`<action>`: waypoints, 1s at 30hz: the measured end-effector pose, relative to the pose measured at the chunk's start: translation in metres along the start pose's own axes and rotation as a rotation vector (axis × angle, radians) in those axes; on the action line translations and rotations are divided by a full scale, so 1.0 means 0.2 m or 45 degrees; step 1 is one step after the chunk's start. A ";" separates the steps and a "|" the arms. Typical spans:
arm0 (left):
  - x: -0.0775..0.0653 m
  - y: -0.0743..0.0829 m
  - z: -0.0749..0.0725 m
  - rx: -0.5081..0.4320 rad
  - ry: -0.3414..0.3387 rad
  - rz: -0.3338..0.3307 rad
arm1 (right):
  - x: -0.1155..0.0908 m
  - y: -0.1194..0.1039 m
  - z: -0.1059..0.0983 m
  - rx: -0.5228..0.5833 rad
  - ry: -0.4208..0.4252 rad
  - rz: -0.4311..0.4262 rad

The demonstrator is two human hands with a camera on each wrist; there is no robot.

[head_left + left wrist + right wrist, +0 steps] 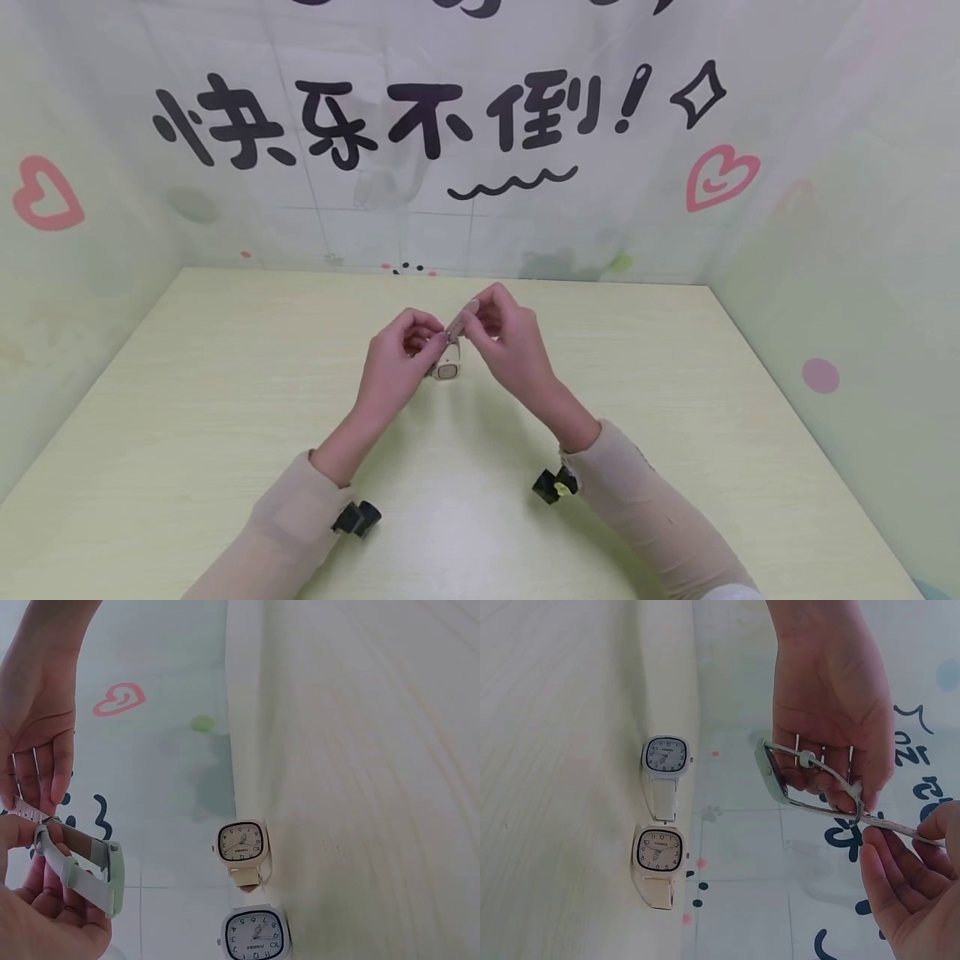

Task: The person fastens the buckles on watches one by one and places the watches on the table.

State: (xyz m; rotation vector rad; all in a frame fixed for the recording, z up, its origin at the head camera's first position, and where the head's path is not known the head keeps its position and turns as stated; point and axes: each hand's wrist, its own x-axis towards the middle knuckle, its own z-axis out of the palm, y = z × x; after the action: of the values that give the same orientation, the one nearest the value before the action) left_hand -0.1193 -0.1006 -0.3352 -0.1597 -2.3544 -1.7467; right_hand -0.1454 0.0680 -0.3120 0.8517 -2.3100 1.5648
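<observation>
Both hands hold a wristwatch with a pale green case (116,879) and a whitish strap (821,810), its strap joined in a loop at the metal buckle (857,814). My left hand (393,358) pinches the strap beside the buckle, fingers curled inside and around the loop. My right hand (517,342) grips the strap's free end (467,313) between thumb and fingers, up and to the right of the buckle. The case hangs below the hands, its dial mostly turned out of sight in the wrist views.
Two more watches stand on the pale wooden table (225,417): a beige one (241,841) and a white one (256,935), side by side beyond the hands. A printed cloth wall (420,233) rises behind the table. Small black devices (358,518) sit at both wrists.
</observation>
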 end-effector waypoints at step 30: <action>0.02 0.00 -0.07 -0.070 -0.163 -0.017 | -0.02 0.01 0.00 0.064 0.016 -0.090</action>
State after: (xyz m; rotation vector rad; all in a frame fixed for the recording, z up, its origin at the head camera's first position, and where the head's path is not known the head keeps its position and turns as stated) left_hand -0.1209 -0.1137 -0.3303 -0.2724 -2.4007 -1.8606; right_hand -0.1434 0.0710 -0.3159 0.9222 -2.2148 1.5999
